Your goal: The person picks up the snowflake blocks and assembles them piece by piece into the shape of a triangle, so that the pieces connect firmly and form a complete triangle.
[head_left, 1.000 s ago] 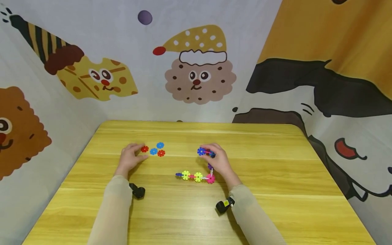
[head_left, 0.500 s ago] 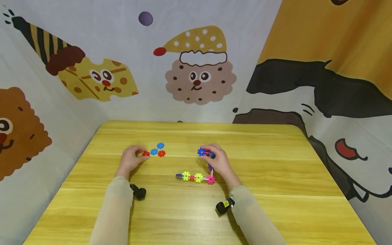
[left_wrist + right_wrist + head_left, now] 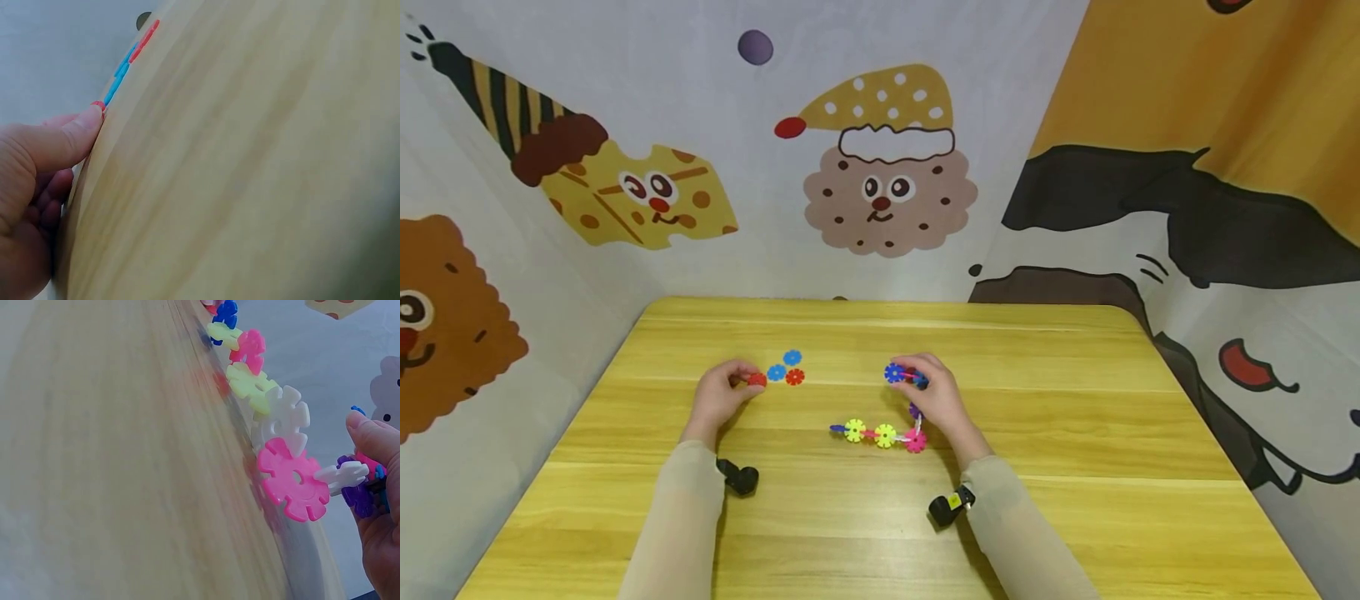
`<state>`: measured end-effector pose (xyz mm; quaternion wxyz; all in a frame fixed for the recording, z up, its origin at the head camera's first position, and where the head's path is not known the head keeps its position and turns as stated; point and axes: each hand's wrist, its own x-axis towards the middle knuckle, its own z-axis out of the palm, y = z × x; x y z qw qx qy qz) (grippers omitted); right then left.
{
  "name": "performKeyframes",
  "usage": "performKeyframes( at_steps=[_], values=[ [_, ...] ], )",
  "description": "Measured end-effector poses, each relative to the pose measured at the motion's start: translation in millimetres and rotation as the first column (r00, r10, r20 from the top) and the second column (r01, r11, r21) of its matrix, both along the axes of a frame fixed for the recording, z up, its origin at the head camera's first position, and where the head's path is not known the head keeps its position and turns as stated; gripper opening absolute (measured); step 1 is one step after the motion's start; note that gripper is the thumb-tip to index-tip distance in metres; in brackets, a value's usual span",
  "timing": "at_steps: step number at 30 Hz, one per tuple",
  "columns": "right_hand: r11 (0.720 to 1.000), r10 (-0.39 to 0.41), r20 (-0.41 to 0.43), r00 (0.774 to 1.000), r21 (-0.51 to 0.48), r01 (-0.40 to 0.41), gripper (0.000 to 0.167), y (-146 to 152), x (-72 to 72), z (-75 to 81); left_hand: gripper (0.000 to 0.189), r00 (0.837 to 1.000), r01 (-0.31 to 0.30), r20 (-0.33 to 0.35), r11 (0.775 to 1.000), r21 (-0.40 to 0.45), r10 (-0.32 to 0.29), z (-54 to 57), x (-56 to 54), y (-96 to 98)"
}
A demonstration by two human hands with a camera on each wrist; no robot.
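Between thumb and fingers, my left hand [image 3: 718,396] pinches a red snowflake disc [image 3: 757,379]. Only a sliver of that disc shows past the thumb in the left wrist view. Close to its right lie two blue discs [image 3: 777,372] and another red disc [image 3: 795,377], flat on the table. My right hand [image 3: 940,396] grips one end of a chain of interlocked snowflake discs, where a blue disc [image 3: 893,372] sticks out by the fingertips. From the hand the chain runs down to a pink disc [image 3: 294,479], then left through yellow discs [image 3: 885,435] to a dark blue end [image 3: 837,428]. The palm hides some links.
Both hands work over a wooden table [image 3: 820,517]. A printed cloth [image 3: 700,50] with cartoon figures hangs behind it and at the sides. A small black camera [image 3: 741,477] sits at the left wrist and another black camera [image 3: 951,506] at the right.
My left thumb and fingers have closed on the red disc and drawn it slightly toward me. The right hand and the chain have stayed in place.
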<state>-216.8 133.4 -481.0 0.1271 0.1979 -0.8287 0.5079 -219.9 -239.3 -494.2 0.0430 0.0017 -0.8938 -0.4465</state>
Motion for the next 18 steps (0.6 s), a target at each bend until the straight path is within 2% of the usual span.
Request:
performKeyframes(
  at_steps=[6,10,13,18],
  values=[
    [1.0,-0.007,-0.001,1.0,0.005,0.007,0.036,0,0.0,-1.8,0.018,0.999,-0.024,-0.027,0.999,0.029,0.025,1.8,3.5,2.0],
    [1.0,-0.006,-0.015,1.0,0.007,0.006,0.037,-1,0.5,-2.0,0.016,0.999,-0.024,-0.019,0.999,0.047,0.025,10.5,6.6,9.1],
    [1.0,-0.006,-0.017,1.0,0.008,0.006,0.036,-1,1.0,-1.9,0.014,1.0,0.009,-0.029,0.996,0.088,-0.006,21.7,8.5,23.0],
    [1.0,-0.006,-0.01,1.0,0.013,0.006,0.037,-2,2.1,-1.2,0.008,0.991,0.127,-0.065,0.978,0.167,-0.118,40.5,11.1,57.6]
  ],
)
